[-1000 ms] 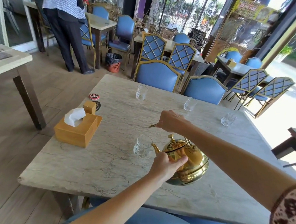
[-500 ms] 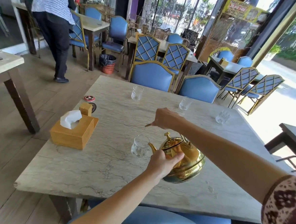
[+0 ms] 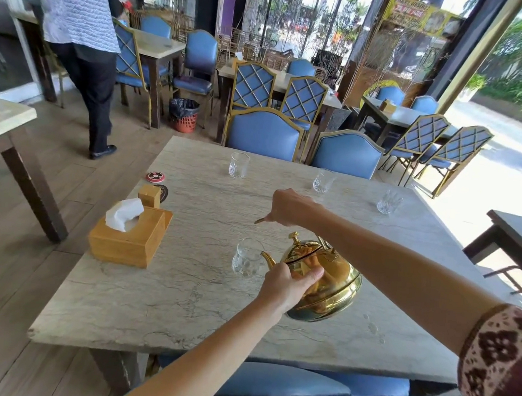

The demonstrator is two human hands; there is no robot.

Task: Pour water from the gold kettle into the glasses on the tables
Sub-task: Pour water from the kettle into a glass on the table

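A shiny gold kettle (image 3: 331, 283) hangs tilted to the left over the marble table (image 3: 184, 300), its spout at the rim of a clear glass (image 3: 247, 260). My right hand (image 3: 290, 207) is closed on the kettle's handle, raised above it. My left hand (image 3: 287, 284) presses against the kettle's near side. Three more glasses stand on the far half of the table: a far-left glass (image 3: 239, 164), a middle glass (image 3: 322, 180) and a right-hand glass (image 3: 388, 202). How much water is in them I cannot tell.
A wooden tissue box (image 3: 130, 236), a small wooden block (image 3: 149, 194) and two round coasters (image 3: 155, 177) sit at the table's left edge. Blue chairs (image 3: 264, 134) line the far side. A person (image 3: 82, 46) stands at the back left near a bin (image 3: 184, 115).
The kettle and both hands have held almost the same pose by the near glass. The person at the back left has walked a little, and my view has shifted slightly.
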